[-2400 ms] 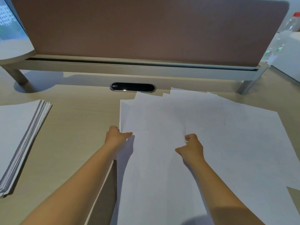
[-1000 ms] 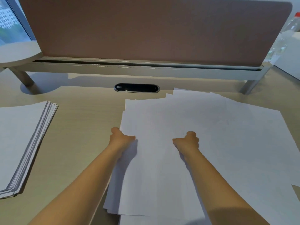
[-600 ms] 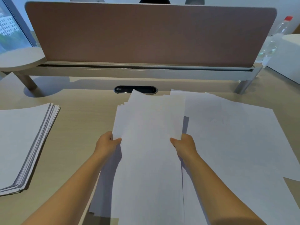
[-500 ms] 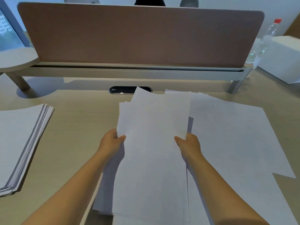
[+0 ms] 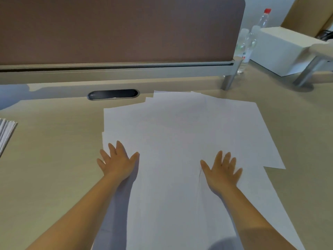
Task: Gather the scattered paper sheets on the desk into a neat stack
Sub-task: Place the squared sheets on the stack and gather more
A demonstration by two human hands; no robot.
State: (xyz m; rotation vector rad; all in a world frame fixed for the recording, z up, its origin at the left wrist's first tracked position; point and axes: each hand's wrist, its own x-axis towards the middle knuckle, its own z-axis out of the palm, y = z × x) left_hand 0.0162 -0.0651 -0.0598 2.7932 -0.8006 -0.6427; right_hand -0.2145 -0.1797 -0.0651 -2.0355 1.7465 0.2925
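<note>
Across a pale wooden desk [image 5: 54,177], we are laying both hands flat on a spread of loose white paper sheets [image 5: 180,141]. Our left hand [image 5: 118,164] is lying palm down with fingers straight and fanned, gripping nothing, over the left edge of the sheets, its outer fingers reaching past the paper onto bare wood. Our right hand [image 5: 222,171] is resting likewise, fingers splayed and relaxed, wholly on paper. Between the two hands the sheets are overlapping unevenly; beyond the fingertips their corners are fanning out at differing angles, and more paper is running outward past the right hand. Well off to the left of the left hand, the corner of a finished stack [image 5: 6,131] is showing. Ahead of both hands, a dark oval cable port [image 5: 113,94] is sitting below a brown divider panel [image 5: 117,27]. Far beyond the right hand, clear plastic bottles [image 5: 249,40] are standing beside a white box [image 5: 281,49].
</note>
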